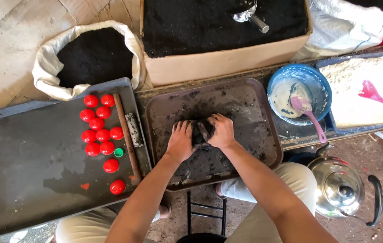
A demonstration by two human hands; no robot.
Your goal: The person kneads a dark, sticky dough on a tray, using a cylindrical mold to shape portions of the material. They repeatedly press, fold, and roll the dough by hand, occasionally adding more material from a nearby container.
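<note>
My left hand [181, 140] and my right hand [220, 132] press together around a lump of black paste [200, 132] in the middle of a dark brown tray [263, 103]. Both hands are smeared with the black stuff, and the lump shows only between the fingers. The tray's surface is streaked with black residue.
Several red balls [102, 135] and a green cap [118, 152] lie on a grey tray [29, 171] at left, beside a wooden stick [126, 135]. Behind are a sack [90, 56] and a cardboard box [218, 63] of black powder. A blue bowl [298, 92], a tub of pale powder [362, 90] and a steel kettle [340, 189] sit at right.
</note>
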